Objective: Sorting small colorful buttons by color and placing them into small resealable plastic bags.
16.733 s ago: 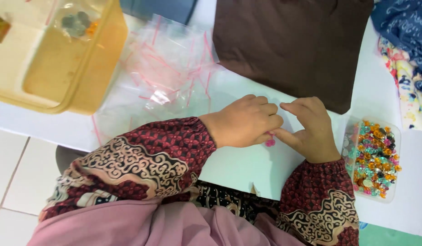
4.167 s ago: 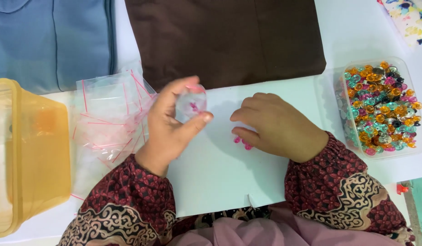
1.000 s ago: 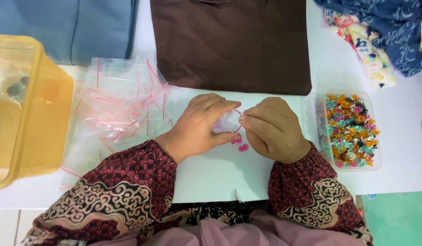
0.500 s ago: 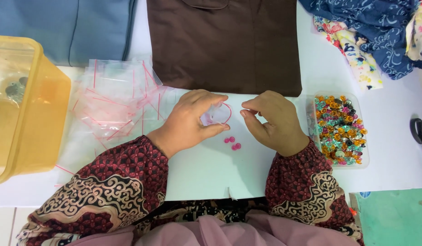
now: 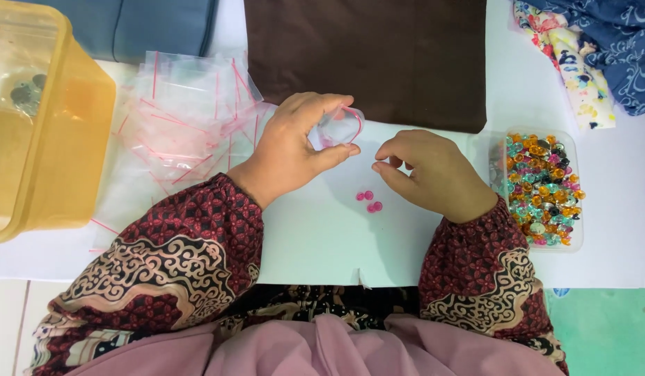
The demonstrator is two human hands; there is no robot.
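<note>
A small clear bag (image 5: 334, 128), judged flimsy and slippery, is pinched at its rim by the left hand (image 5: 294, 146); the right hand's (image 5: 434, 174) fingers are pressed together above pink beads (image 5: 369, 201)

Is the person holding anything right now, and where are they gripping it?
The left hand holds a small clear zip bag by its opened mouth. The right hand seems empty, fingers pinched above pink beads.

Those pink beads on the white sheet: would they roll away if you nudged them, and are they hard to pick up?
The pink beads look small and rounded, so a nudge would probably send them rolling across the smooth white sheet. They seem very light. Being so tiny, they likely call for a fingertip pinch, much as the right hand is shaped now, while the left hand holds a floppy clear bag open.
</note>
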